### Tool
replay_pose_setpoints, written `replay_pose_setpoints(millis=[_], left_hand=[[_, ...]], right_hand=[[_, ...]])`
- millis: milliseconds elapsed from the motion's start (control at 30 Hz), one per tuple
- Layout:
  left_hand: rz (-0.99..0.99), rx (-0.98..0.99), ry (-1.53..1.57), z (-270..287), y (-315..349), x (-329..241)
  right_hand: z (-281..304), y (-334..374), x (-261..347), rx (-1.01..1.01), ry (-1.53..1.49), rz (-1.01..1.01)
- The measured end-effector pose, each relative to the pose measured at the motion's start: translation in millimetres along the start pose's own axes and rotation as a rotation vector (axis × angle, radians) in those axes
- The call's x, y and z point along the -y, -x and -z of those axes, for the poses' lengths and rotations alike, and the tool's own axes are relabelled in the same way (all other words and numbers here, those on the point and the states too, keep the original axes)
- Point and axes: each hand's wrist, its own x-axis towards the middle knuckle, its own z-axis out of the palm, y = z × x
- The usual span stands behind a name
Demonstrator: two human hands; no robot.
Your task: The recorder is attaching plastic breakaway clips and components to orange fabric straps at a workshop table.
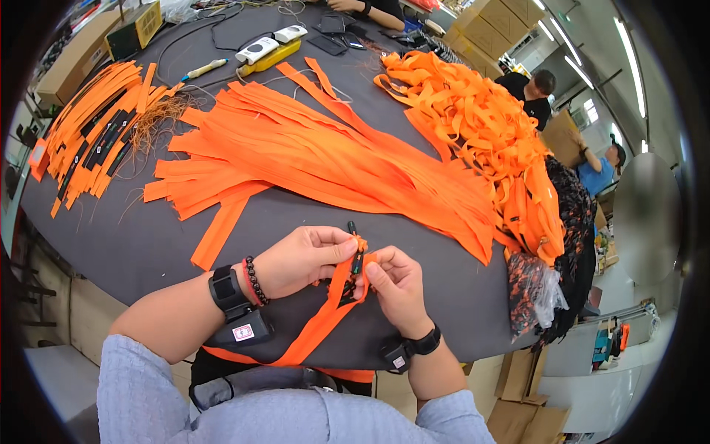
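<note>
So the left hand (310, 255) has thumb and fingertips pinched on a slim black fitting (357, 264), too small to tell what kind. Just beside it, the right hand (399, 287) is pinched on the orange webbing strap (314, 334), which loops up between both hands and trails down toward the lap. Flat orange straps (296, 152) lie beyond the hands; a clear plastic bag (549, 296) sits well right of the right hand.

Black pc (358, 263) partly hidden btwn hands (399, 288); co-worker's arm (381, 16) cut off @ top; wrist-box sticker (242, 333) too sm. to read.
</note>
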Motion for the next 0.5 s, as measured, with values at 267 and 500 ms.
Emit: replay_pose_setpoints(millis=[267, 500], left_hand=[[0.000, -0.062, -0.102, 4.2, -7.4, 5.2], [0.048, -0.111, -0.247, 5.5, -6.8, 5.0]], right_hand=[[3.8, 3.3, 6.2, -0.046, 0.025, 0.055], [4.5, 2.4, 4.3, -0.052, 0.057, 0.033]])
